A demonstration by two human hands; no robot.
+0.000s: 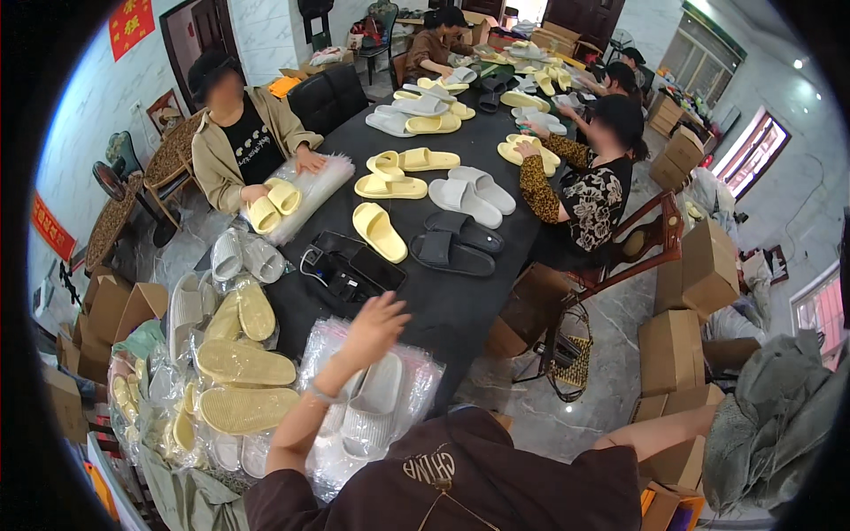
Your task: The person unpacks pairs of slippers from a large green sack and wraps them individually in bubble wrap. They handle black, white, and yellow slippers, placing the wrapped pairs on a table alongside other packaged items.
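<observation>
My left hand (379, 329) is raised over the near edge of the black table (443, 323), fingers stretched out and holding nothing. Just below it lies a pair of light grey slippers (374, 409) on clear plastic bags (418, 376); my forearm covers part of them. To the left are bagged pale yellow slippers (246, 363) in a heap, soles facing up. My right arm (660, 431) reaches far out to the right, to a grey-green sack (766, 425). The right hand itself is hidden at the sack, so its fingers do not show.
Black electronic devices with a cable (354, 270) lie ahead, beside a yellow slipper (380, 232) and dark slippers (456, 243). A person at left holds yellow slippers (274, 205) over plastic bags; another at right handles a yellow pair. Cardboard boxes (670, 354) and a wooden chair (633, 243) stand right.
</observation>
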